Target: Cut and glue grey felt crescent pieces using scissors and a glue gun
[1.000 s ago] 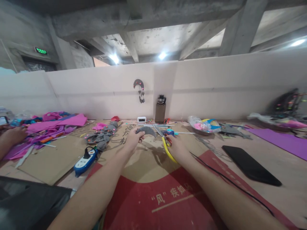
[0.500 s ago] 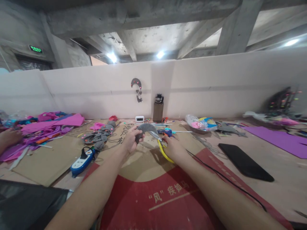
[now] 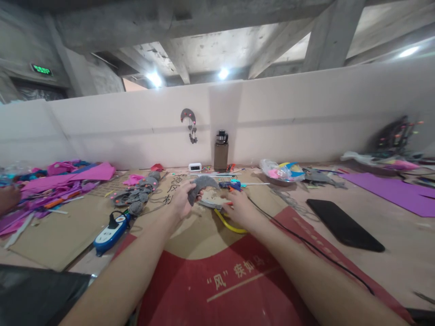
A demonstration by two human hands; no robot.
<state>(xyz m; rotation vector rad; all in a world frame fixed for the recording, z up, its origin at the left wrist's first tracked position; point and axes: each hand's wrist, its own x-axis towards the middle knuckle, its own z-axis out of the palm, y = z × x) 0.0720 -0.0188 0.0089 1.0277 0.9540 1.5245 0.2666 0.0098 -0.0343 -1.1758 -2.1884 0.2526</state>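
Note:
My left hand (image 3: 181,200) is closed on one end of a grey felt crescent (image 3: 203,184), holding it up just above the cardboard. My right hand (image 3: 238,207) is closed on the yellow-handled scissors (image 3: 227,222). Their blades lie low, pointing left under the crescent, and the yellow loop rests on the cardboard. A blue glue gun (image 3: 231,184) lies just beyond my right hand. A black cable (image 3: 306,245) runs along my right forearm.
A blue and white power strip (image 3: 110,230) lies left, beside a pile of grey felt pieces (image 3: 138,195) and pink felt sheets (image 3: 68,180). A black tablet (image 3: 344,224) and purple mat (image 3: 390,188) lie right. A bottle (image 3: 220,152) stands against the partition. Another person's hand (image 3: 7,197) is far left.
My right hand has lowered the scissors from in front of the crescent down to the cardboard. My left hand has kept hold of the crescent and turned it slightly.

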